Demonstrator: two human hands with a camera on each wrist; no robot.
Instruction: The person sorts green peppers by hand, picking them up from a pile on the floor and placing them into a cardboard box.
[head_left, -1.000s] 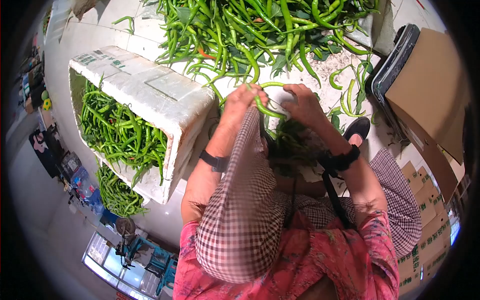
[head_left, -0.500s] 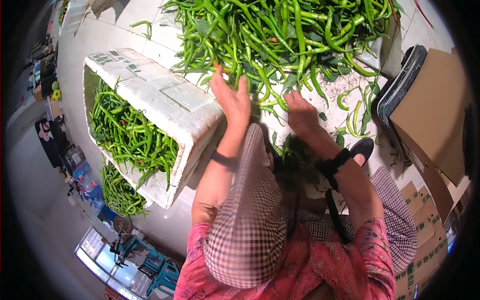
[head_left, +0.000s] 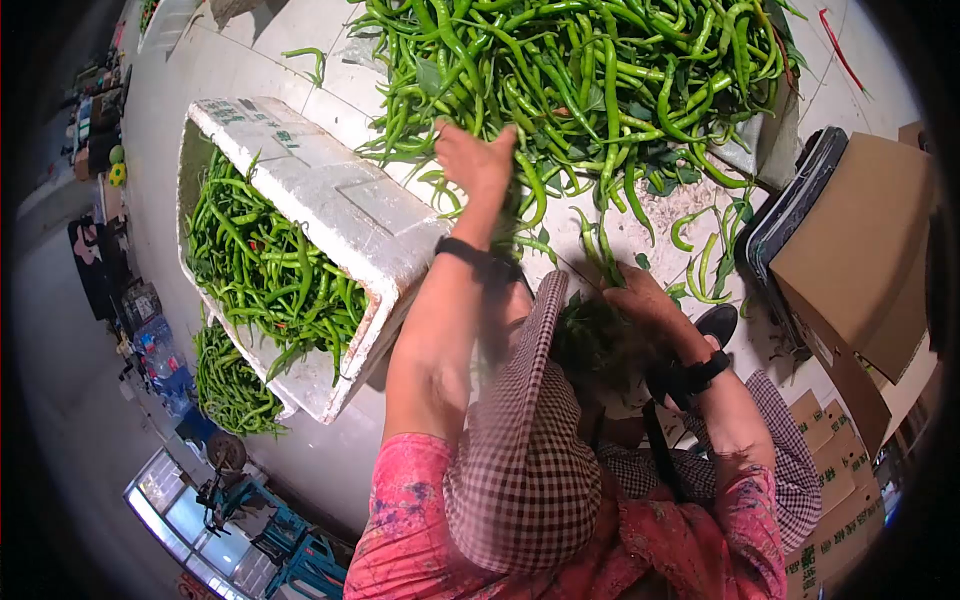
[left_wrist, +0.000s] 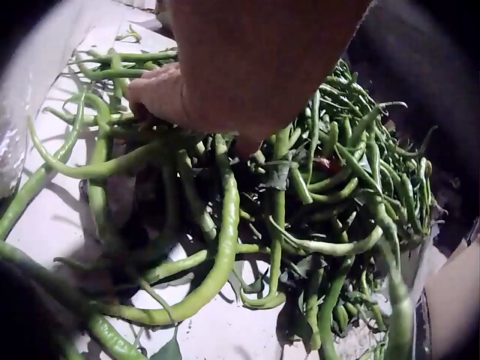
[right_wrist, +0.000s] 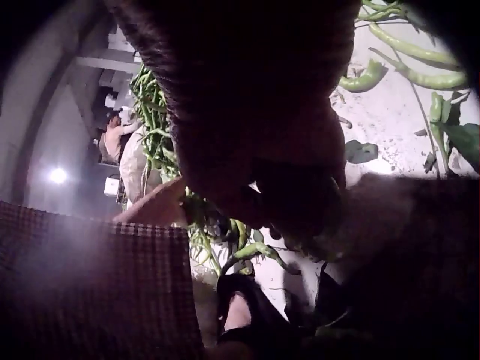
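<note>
Long green peppers lie in a big pile (head_left: 560,70) at the top of the head view. At its near edge the left hand (head_left: 475,165) reaches in, thumb and fingers spread apart. The left wrist view shows this hand (left_wrist: 161,94) low over the pile (left_wrist: 330,180), its fingertips partly hidden. Closer to the body, the right hand (head_left: 640,295) grips a few green peppers (head_left: 597,245) that point away from the person. In the right wrist view the right hand (right_wrist: 262,180) is dark, and its fingers are hard to make out.
A white foam box (head_left: 330,195) full of green peppers lies tipped at the left, with more peppers (head_left: 230,385) below it. Loose peppers (head_left: 705,260) lie right of the pile, beside cardboard (head_left: 850,240). A shoe (head_left: 717,322) stands near the right wrist.
The left hand has moved forward to the pile's edge. The right hand has drawn back toward the body with peppers in its grip. The head view has shifted somewhat.
</note>
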